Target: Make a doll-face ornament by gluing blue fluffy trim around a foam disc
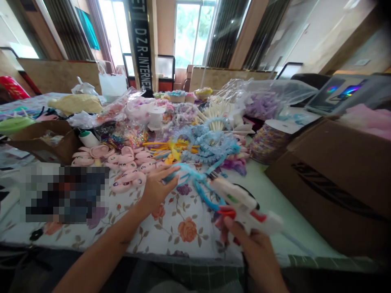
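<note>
My right hand (244, 240) is closed around a white hot glue gun (240, 195) with a red trigger. Its nozzle points up and to the left, near a light-blue piece (194, 174) of fuzzy, pipe-cleaner-like strands. My left hand (160, 183) grips the left end of that blue piece between thumb and fingers. One blue strand loops down beside the glue gun. Whether the nozzle touches the blue piece I cannot tell. Just beyond my left hand lie several pink doll-like heads (128, 179) with drawn eyes.
A flowered cloth (186, 230) covers the table. Large cardboard box (332, 183) at the right, smaller open box (45, 140) at the left. Behind my hands are blue ruffled trim (204, 142), yellow sticks (155, 149), a spool of multicoloured yarn (270, 142) and bagged craft materials.
</note>
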`<state>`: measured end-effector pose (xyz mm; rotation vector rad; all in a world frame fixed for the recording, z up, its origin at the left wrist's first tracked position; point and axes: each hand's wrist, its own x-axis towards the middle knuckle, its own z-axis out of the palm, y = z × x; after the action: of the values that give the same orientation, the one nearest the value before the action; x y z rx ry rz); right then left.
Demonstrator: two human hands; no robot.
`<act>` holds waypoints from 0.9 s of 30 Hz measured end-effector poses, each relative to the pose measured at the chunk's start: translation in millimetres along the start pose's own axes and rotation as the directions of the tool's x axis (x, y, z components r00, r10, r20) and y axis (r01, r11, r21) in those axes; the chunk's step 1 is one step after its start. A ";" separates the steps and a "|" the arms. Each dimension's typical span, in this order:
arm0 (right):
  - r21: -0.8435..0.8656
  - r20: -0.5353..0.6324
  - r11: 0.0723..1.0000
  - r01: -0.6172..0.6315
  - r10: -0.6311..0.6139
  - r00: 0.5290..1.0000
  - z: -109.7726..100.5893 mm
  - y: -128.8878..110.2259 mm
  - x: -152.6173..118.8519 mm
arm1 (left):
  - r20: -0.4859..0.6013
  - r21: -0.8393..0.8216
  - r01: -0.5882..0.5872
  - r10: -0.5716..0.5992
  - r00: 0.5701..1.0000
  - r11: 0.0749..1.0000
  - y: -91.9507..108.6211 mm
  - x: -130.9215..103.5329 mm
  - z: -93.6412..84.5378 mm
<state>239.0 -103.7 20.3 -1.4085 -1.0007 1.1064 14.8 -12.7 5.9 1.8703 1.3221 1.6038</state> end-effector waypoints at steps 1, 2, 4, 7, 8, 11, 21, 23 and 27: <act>0.040 0.052 0.999 -0.025 0.023 0.998 13.2 3.1 -7.0 | -0.001 0.014 -0.031 0.031 1.000 0.999 -0.3 -0.8 0.4; 0.072 0.087 0.997 -0.035 0.028 0.996 24.0 6.6 -11.3 | 0.000 0.026 -0.058 0.058 0.998 0.998 -0.6 -1.4 0.7; 0.106 0.103 0.994 -0.022 0.011 0.995 38.5 14.4 -13.5 | 0.008 0.052 -0.108 0.108 0.994 0.993 -1.6 -2.4 1.4; 0.104 0.094 0.994 0.043 -0.052 0.994 47.3 25.8 -9.6 | 0.005 0.103 -0.174 0.174 0.985 0.979 -3.7 -2.8 2.2; 0.094 0.094 0.993 0.067 -0.075 0.993 48.4 29.4 -8.2 | 0.003 0.121 -0.193 0.194 0.981 0.974 -4.5 -2.8 2.4; 0.039 0.097 0.992 0.116 -0.119 0.988 49.3 39.9 -5.5 | 0.003 0.161 -0.250 0.252 0.968 0.955 -6.1 -2.7 2.9; -0.059 0.063 0.991 0.117 -0.113 0.992 52.2 43.4 -4.5 | 0.038 0.194 -0.389 0.389 0.920 0.901 -4.7 -2.6 1.7; -0.065 0.059 0.991 0.118 -0.114 0.992 52.5 44.3 -4.4 | 0.037 0.192 -0.391 0.391 0.920 0.900 -4.3 -2.6 1.7; -0.088 0.085 0.994 0.062 -0.054 0.995 50.7 53.8 -2.7 | 0.043 0.186 -0.375 0.374 0.927 0.908 -4.6 -3.0 1.6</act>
<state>189.6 -101.1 -34.8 -1.4062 -1.1561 1.0954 14.5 -12.3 0.2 2.3626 1.2024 1.6933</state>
